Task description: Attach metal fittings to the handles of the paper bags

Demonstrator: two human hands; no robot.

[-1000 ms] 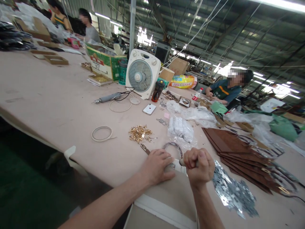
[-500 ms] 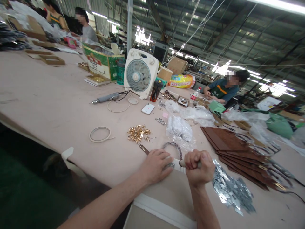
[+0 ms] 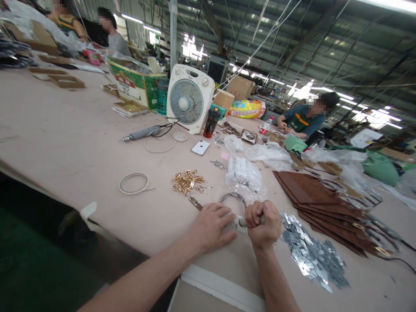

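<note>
My left hand [image 3: 212,229] lies flat with fingers stretched over a workpiece. A brown leather strap with a gold-coloured metal end [image 3: 195,203] sticks out past its far side. At its fingertips is a small silver metal plate [image 3: 234,225]. My right hand [image 3: 264,223] is closed in a fist around a hand tool with a pale round handle [image 3: 242,222]; the tool points left toward the plate, its tip too small to make out. A curved patterned handle [image 3: 234,197] arches just beyond both hands.
Gold-coloured rivets [image 3: 186,181] lie ahead, a tape roll [image 3: 133,183] left of them. Silver metal plates [image 3: 315,251] and stacked brown leather panels [image 3: 318,208] are at right. Farther back are a phone [image 3: 200,147], grey power tool [image 3: 141,133], fan [image 3: 186,102] and co-workers.
My right hand has moved a little left with the tool, closer to my left hand. The left hand stays in place on the workpiece. The view has shifted slightly.
</note>
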